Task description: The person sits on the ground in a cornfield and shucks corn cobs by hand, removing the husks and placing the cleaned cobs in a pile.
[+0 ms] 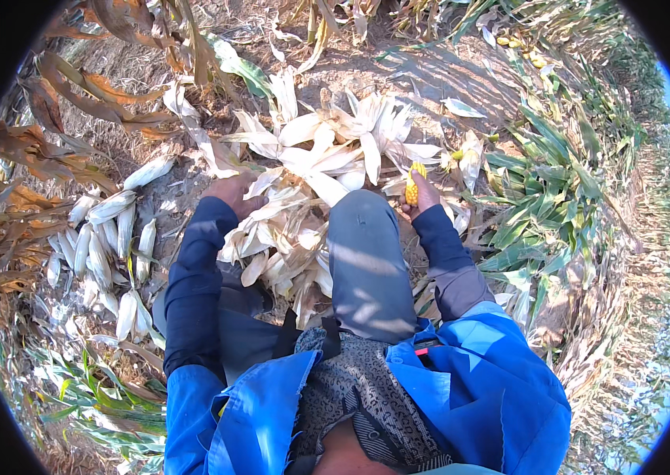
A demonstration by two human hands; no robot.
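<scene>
My right hand point(425, 199) grips a bare yellow ear of corn point(413, 181), which points away from me beside my raised knee point(364, 237). On the other side, my left hand point(237, 193) is at the edge of a heap of pale dry corn husks point(275, 219). Its fingers are bent, and whether they hold a husk is unclear. More peeled husks point(335, 142) spread over the soil ahead of both hands. Left of my left arm lies a pile of ears still in their husks point(100, 237).
Brown dry corn leaves point(85, 89) hang at the upper left. Green and drying stalks point(543, 202) lie along the right. Several bare yellow ears point(510, 42) rest on the ground at the upper right. Green leaves point(109, 409) lie at the lower left.
</scene>
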